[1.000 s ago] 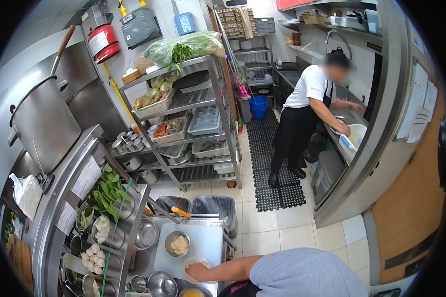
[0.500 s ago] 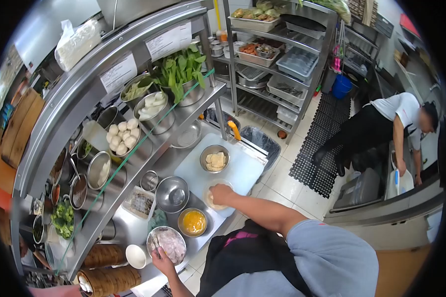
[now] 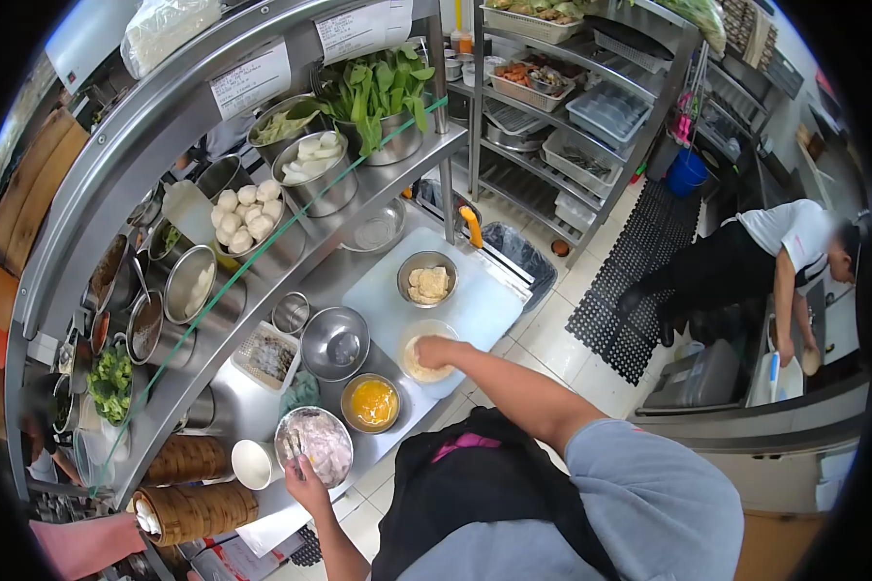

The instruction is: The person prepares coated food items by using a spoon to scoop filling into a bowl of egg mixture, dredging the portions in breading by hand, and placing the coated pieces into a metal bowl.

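Note:
My right hand [image 3: 436, 352] reaches into a pale shallow bowl [image 3: 413, 373] of light crumbs on the white cutting board [image 3: 489, 312]; its fingers are curled, and anything they hold is hidden. My left hand [image 3: 307, 486] grips a metal utensil [image 3: 292, 446] at the edge of a metal bowl of pale pinkish food [image 3: 327, 447]. Between the hands stand a bowl of yellow egg-like liquid [image 3: 371, 403] and a nearly empty steel bowl [image 3: 335, 344]. Above my right hand, a bowl [image 3: 427, 280] holds crumb-coated pieces.
A steel shelf [image 3: 310, 257] with vegetable containers overhangs the counter's left side. Bamboo steamers [image 3: 199, 513] and a white cup [image 3: 254, 465] stand at lower left. Another person [image 3: 746, 257] bends over a sink at right. A bin [image 3: 518, 254] stands beyond the board.
The view has swung down toward the counter, bringing my left hand and its bowl into sight. My right hand stays at the crumb bowl. The other person now holds a roundish light object.

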Demonstrator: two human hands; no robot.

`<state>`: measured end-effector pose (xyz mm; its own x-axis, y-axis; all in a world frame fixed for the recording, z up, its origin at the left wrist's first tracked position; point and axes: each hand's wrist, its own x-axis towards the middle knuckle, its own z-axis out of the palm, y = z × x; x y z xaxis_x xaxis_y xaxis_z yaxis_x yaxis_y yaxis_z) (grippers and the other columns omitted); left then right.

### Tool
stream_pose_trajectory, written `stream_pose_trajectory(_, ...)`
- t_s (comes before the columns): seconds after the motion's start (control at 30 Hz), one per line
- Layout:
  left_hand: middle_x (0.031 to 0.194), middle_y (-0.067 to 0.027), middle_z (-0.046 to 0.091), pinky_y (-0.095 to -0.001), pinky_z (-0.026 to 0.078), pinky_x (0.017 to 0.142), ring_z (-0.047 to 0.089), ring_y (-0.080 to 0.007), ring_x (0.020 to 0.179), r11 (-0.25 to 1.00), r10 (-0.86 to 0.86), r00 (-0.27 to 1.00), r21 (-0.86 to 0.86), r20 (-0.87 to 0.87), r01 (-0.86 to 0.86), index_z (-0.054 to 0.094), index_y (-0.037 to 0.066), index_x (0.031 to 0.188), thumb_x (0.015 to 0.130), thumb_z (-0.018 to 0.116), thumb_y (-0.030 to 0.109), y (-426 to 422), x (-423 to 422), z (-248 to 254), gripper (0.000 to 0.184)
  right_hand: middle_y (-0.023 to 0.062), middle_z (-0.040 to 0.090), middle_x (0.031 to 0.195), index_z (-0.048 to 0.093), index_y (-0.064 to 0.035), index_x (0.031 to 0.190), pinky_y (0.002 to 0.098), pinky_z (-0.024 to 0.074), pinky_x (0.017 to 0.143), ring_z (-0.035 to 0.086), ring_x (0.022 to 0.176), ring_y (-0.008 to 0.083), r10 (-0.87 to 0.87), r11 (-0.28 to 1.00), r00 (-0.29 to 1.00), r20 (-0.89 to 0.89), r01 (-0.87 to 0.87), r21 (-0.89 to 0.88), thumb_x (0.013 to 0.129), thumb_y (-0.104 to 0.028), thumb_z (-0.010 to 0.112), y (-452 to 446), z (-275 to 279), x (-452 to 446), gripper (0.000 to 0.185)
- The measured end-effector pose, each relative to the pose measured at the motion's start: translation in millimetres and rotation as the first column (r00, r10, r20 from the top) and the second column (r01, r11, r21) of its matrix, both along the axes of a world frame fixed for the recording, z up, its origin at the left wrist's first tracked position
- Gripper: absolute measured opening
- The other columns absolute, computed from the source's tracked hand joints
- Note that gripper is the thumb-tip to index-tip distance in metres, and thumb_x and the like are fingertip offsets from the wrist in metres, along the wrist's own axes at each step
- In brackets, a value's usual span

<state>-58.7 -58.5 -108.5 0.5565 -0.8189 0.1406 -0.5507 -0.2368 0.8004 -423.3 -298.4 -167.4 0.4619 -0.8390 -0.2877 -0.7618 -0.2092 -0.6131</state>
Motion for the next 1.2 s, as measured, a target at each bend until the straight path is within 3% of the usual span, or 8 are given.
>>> stream_pose_trajectory(0.1,0.093,-0.0189,0.067,-0.0379,0.050,0.080,0.062,-0.0258,0.085,0.997,0.043,0.998,-0.060,0.045,-0.040,0.062,-0.008,0.104,0.098,0.062,0.027,0.4,-5.5,1.0,0.035,0.0224,0.070,0.106,0.072,-0.0022,0.107,0.0430,0.0521,0.088,0.066,0.103,0.0380,0.087,0.969,0.984,-0.154,-0.048,0.241,0.079,-0.012,0.057,3.3,-4.8,6.9,0.033)
stream_pose_trajectory(0.23,0.091,-0.0173,0.067,-0.0367,0.049,0.079,0.061,-0.0234,0.084,0.997,0.047,0.999,-0.061,0.000,-0.047,0.063,-0.007,0.102,0.098,0.062,0.026,2.9,-4.0,2.3,0.034,0.0238,0.069,0.108,0.070,-0.0014,0.109,0.0436,0.0516,0.091,0.066,0.105,0.0355,0.135,0.987,0.986,-0.096,-0.125,0.102,0.075,-0.008,0.063,3.9,7.4,-6.1,0.036)
stream_pose_trajectory(0.33,0.091,-0.0164,0.067,-0.0362,0.049,0.078,0.060,-0.0222,0.083,0.997,0.065,0.998,-0.044,-0.009,-0.065,0.063,-0.007,0.102,0.098,0.062,0.026,8.7,-7.5,8.9,0.033,0.0246,0.070,0.102,0.070,0.0045,0.101,0.0453,0.0549,0.083,0.069,0.091,0.0389,-0.209,0.944,0.977,-0.035,0.193,-0.266,0.078,-0.013,0.064,29.0,7.4,-4.8,0.029)
stream_pose_trajectory(0.43,0.091,-0.0156,0.067,-0.0358,0.049,0.078,0.060,-0.0217,0.083,0.998,0.051,0.998,-0.045,-0.044,-0.053,0.063,-0.007,0.101,0.098,0.062,0.025,7.7,-7.8,4.8,0.032,0.0249,0.068,0.111,0.067,0.0041,0.109,0.0429,0.0549,0.088,0.067,0.100,0.0389,-0.282,0.936,0.921,-0.268,0.202,-0.288,0.077,-0.013,0.066,32.2,10.5,4.9,0.036)
stream_pose_trajectory(0.6,0.090,-0.0154,0.067,-0.0358,0.049,0.078,0.060,-0.0217,0.082,0.995,0.048,0.998,-0.086,-0.045,-0.051,0.063,-0.006,0.101,0.098,0.062,0.024,8.4,-2.7,-1.8,0.031,0.0242,0.068,0.110,0.065,0.0029,0.109,0.0397,0.0539,0.090,0.066,0.106,0.0346,-0.159,0.967,0.968,-0.196,0.193,0.166,0.068,-0.018,0.071,11.1,14.8,1.9,0.046)
stream_pose_trajectory(1.03,0.087,-0.0125,0.066,-0.0349,0.048,0.076,0.058,-0.0193,0.081,0.995,0.060,0.997,-0.074,-0.048,-0.064,0.063,-0.004,0.098,0.098,0.062,0.025,17.3,-5.6,-1.8,0.029,0.0180,0.069,0.107,0.066,-0.0035,0.107,0.0446,0.0537,0.089,0.066,0.101,0.0378,-0.089,0.966,0.992,-0.089,0.063,-0.252,0.071,-0.011,0.070,25.3,44.0,-3.2,0.036)
stream_pose_trajectory(1.1,0.087,-0.0118,0.065,-0.0342,0.048,0.075,0.057,-0.0180,0.080,0.996,0.047,0.998,-0.080,-0.035,-0.049,0.062,-0.005,0.097,0.098,0.063,0.024,19.3,-7.1,0.6,0.029,0.0188,0.069,0.103,0.069,-0.0027,0.097,0.0450,0.0534,0.087,0.066,0.098,0.0381,0.142,0.973,0.979,-0.145,-0.165,-0.162,0.074,-0.010,0.066,19.7,64.6,-9.9,0.024)
stream_pose_trajectory(1.2,0.086,-0.0120,0.065,-0.0342,0.048,0.077,0.058,-0.0186,0.081,0.997,0.052,0.997,-0.055,-0.060,-0.055,0.062,-0.005,0.097,0.098,0.062,0.024,17.5,-9.7,8.3,0.029,0.0214,0.069,0.098,0.070,-0.0020,0.088,0.0451,0.0532,0.086,0.066,0.096,0.0386,-0.074,0.978,0.997,0.032,0.079,-0.195,0.075,-0.012,0.064,0.2,80.8,-19.3,0.017)
